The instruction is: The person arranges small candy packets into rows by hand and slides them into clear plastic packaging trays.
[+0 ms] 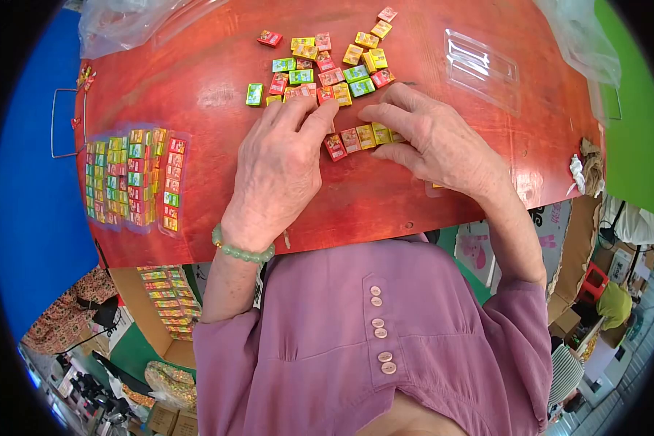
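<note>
Small red, yellow and green boxes lie loose on the red table [218,87]. Nearer the table's front edge, a short row of boxes, with a red box [335,147] at its left end, runs toward my right hand [443,145]. The thumb and fingers of that hand are apart around the row's right end, which they partly hide. My left hand [283,156] reaches over the front of the loose pile, its fingertips at the boxes beside a yellow box [341,94]. Whether those bent fingers grip a box is hidden.
Filled clear trays [174,185] of boxes stand at the table's left. An empty clear tray [481,71] lies at the back right, with plastic bags [592,43] beyond it. Below the front edge is a cardboard box [149,320] holding more filled trays.
</note>
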Demonstrator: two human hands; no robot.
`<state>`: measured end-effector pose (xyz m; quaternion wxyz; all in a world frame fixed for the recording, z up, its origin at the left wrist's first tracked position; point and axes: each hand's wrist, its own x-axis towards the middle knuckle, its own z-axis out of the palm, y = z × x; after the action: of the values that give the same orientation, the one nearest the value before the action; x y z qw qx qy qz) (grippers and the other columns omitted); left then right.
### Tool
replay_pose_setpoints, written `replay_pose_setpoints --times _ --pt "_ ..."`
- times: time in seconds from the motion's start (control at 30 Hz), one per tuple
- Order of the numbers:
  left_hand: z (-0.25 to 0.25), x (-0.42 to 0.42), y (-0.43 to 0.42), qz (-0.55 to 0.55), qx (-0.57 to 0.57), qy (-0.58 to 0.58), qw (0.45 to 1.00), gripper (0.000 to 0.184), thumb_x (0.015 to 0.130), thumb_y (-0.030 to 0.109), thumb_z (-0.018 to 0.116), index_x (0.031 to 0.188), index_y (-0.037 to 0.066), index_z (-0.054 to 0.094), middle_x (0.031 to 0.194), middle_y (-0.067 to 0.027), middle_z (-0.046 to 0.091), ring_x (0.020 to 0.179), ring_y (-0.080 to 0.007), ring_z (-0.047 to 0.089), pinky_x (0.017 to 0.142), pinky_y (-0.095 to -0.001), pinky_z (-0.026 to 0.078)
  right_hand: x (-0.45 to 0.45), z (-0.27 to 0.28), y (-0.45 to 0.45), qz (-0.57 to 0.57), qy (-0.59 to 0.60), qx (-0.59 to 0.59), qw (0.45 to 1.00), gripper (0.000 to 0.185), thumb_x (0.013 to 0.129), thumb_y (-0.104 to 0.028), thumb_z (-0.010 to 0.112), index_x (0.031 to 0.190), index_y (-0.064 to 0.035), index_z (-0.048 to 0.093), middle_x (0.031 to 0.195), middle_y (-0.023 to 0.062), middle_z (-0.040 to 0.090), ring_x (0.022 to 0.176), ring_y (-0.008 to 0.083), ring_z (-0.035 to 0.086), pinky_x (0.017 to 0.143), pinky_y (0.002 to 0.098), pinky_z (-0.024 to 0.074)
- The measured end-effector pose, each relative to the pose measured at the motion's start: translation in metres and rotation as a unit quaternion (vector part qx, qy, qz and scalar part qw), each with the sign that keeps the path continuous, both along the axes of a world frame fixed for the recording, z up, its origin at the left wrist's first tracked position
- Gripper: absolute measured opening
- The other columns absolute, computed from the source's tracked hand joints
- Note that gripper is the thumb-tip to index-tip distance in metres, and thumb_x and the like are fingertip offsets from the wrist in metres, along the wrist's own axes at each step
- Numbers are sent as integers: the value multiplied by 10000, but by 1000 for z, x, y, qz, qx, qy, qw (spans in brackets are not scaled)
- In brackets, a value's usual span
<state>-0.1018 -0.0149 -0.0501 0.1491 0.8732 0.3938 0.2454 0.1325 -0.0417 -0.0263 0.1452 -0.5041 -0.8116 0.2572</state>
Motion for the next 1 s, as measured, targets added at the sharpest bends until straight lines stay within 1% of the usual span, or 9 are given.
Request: replay_pose_setpoints --times 0.03,0.13,0.23,0.33,0.47,0.67,0.87,1.0 --pt "2 0 -1 -3 -11 2 1000 304 886 3 710 1189 24 701 1110 -113 668 1015 -310 661 824 -427 566 1 0 0 2 12 -6 1000 439 848 -81 763 1269 -75 637 1174 161 616 1084 386 643 893 488 550" --pt "4 0 0 -8 -30 2 1000 318 874 -4 719 1190 25 700 1102 -110 659 1012 -306 663 825 -425 568 4 4 2 3 13 -39 999 499 812 -59 788 1281 -61 617 1207 154 613 1090 390 648 893 493 552" --pt "4 0 2 -11 -22 6 1000 323 866 -4 730 1187 27 701 1093 -106 658 1003 -303 667 826 -423 570 6 5 4 3 38 -60 997 485 803 -49 789 1255 -45 614 1205 149 609 1076 398 653 880 493 554" --pt "1 1 4 -14 -4 4 1000 314 869 2 733 1181 23 702 1083 -106 660 991 -304 671 827 -423 571 8 4 5 -3 36 -73 997 447 811 -48 780 1226 -35 614 1205 151 605 1067 404 655 874 496 552" --pt "-4 3 6 -14 29 -6 999 314 877 15 734 1189 12 694 1072 -110 662 982 -307 674 827 -424 570 9 1 5 -1 34 -52 998 401 828 -46 763 1201 -22 619 1195 156 604 1054 406 656 872 497 545" --pt "6 -10 -6 8 6 9 1000 321 888 21 726 1203 -15 671 1074 -131 641 958 -320 657 807 -434 550 10 1 5 -2 33 -51 998 374 837 -46 755 1186 -14 627 1170 157 606 1054 403 654 871 492 541" --pt "11 -13 -24 -6 -20 63 998 345 858 30 748 1188 -37 669 1079 -139 624 976 -329 602 813 -430 523 10 0 6 -4 35 -57 998 363 842 -51 754 1181 -12 631 1176 155 608 1056 401 653 869 489 540" --pt "11 -10 -25 -13 -17 65 998 397 828 48 781 1199 -39 670 1092 -139 626 983 -323 596 823 -426 521 10 0 4 -3 42 -43 998 358 844 -52 753 1179 -10 634 1187 156 609 1060 402 651 872 490 540"
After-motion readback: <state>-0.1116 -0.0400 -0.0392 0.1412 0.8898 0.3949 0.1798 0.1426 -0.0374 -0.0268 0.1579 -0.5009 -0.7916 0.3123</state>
